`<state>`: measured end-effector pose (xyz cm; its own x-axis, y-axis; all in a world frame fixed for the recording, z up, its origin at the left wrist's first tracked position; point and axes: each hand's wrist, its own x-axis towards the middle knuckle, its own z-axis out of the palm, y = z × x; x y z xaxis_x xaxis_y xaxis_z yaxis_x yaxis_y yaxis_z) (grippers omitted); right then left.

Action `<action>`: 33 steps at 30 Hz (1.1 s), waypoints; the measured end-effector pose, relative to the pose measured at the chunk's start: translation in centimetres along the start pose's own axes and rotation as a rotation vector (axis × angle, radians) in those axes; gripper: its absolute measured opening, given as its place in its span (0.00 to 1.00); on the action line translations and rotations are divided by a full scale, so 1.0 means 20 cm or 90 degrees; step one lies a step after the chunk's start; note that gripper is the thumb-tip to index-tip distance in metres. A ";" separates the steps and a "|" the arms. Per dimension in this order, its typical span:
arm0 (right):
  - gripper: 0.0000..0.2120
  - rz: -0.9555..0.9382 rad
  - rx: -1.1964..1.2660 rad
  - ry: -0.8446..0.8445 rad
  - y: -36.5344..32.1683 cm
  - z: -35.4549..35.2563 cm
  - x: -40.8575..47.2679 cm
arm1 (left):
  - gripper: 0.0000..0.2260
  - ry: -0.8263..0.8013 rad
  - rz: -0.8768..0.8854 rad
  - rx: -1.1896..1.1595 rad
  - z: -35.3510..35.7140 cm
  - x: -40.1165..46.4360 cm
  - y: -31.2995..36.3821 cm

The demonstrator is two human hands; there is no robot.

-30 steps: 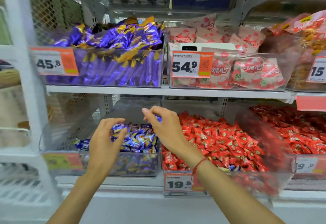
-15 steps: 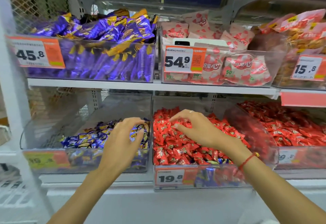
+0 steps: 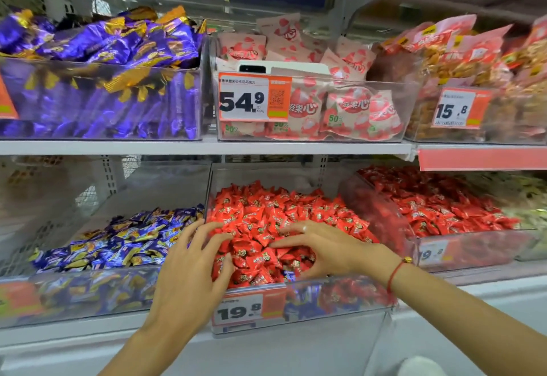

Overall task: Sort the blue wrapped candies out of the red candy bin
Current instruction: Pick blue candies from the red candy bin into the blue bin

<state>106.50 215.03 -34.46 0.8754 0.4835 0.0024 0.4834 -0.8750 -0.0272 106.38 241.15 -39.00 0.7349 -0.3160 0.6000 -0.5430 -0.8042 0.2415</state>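
Scene: store shelf, clear bins, 2 tiers.
Red candy bin [image 3: 299, 301]: lower tier, centre, heaped with red candies [image 3: 266, 215]; price tag 19.8 [image 3: 238, 310] on its front wall.
Blue wrapped candies [image 3: 302, 301]: strays low at the bin's front, seen through the clear wall beside the tag, 1 peeking at the surface just under the right hand; mostly buried under red ones.
Blue candy bin [image 3: 88, 292]: just left of the red bin, touching it, already holds blue pieces.
Left hand [image 3: 189, 281]: fingers spread, tips resting on the red heap at the bin's left edge; holds nothing visible.
Right hand [image 3: 322, 248]: fingers spread and slightly curved, pressing into the heap near the front; cannot tell if anything is pinched underneath.
Handling (judgement): pieces small, light, wrappers slick and crinkly, heap loose and shifting; likely slide away if scooped.
Grip (judgement): pinch 1 piece by its body or twisted wrapper end after raking reds aside.
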 end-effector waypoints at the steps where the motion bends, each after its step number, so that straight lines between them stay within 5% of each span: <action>1: 0.33 0.007 -0.033 -0.004 0.03 0.01 0.02 | 0.18 0.000 -0.001 0.007 -0.01 0.00 0.00; 8: 0.17 0.128 -0.046 0.119 0.24 -0.05 0.04 | 0.14 0.024 0.177 -0.002 -0.02 0.14 0.09; 12: 0.17 0.162 -0.042 0.100 0.30 -0.06 -0.01 | 0.12 -0.268 0.272 -0.099 0.05 0.33 0.26; 16: 0.19 0.177 -0.044 0.061 0.30 -0.10 -0.09 | 0.19 -0.435 0.289 0.071 0.20 0.47 0.29; 21: 0.24 0.213 -0.146 -0.089 0.24 -0.17 -0.19 | 0.17 -0.366 0.255 0.151 0.24 0.48 0.23; 26: 0.19 0.199 -0.016 0.052 0.09 -0.15 -0.15 | 0.17 -0.306 0.189 0.164 0.21 0.49 0.22; 28: 0.14 0.181 0.072 0.036 0.01 -0.09 -0.10 | 0.17 -0.274 0.170 0.177 0.20 0.49 0.22; 31: 0.24 0.213 0.100 -0.029 -0.04 0.02 -0.04 | 0.17 -0.247 0.159 0.198 0.19 0.50 0.19; 33: 0.19 0.231 0.090 0.012 -0.02 0.05 -0.02 | 0.18 -0.269 0.170 0.203 0.17 0.51 0.18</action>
<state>105.94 215.12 -35.35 0.9899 0.1407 -0.0148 0.1363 -0.9765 -0.1668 113.30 233.26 -34.66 0.7233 -0.6488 0.2366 -0.6306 -0.7601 -0.1566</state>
